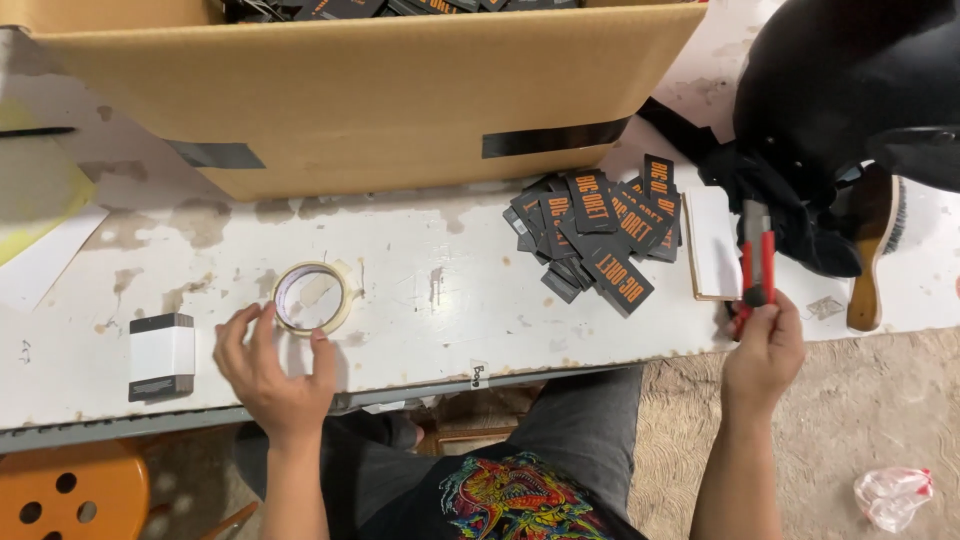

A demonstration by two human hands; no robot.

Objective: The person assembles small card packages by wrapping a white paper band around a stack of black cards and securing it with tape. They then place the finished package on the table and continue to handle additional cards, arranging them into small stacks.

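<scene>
Left hand (272, 372) is down on the white worktable (420, 290), fingers spread wide and loose, thumb and fingertips just touching the lower rim of a roll of pale tape (312, 297) that lies flat at the hand's one o'clock. Nothing gripped there, only a light touch.

Over at three o'clock from the tape, the right hand (763, 350) is curled tight round the bottom end of a red-and-black utility knife (755, 265), which points up toward twelve o'clock across the table edge. Fingers closed fully on the handle.

Between the two hands, up at about one o'clock from the tape, sits a loose heap of small black labels (598, 235) with orange lettering. Just right of the heap, under the knife, is a white pad (712, 245). At nine o'clock from the left hand stands a small white box with dark ends (161, 356). A big cardboard box (370, 95) fills the far side at twelve o'clock. A black bag (850, 90) slumps at the top right, a wooden brush (872, 250) below it, and an orange stool (70, 490) shows at lower left.
</scene>
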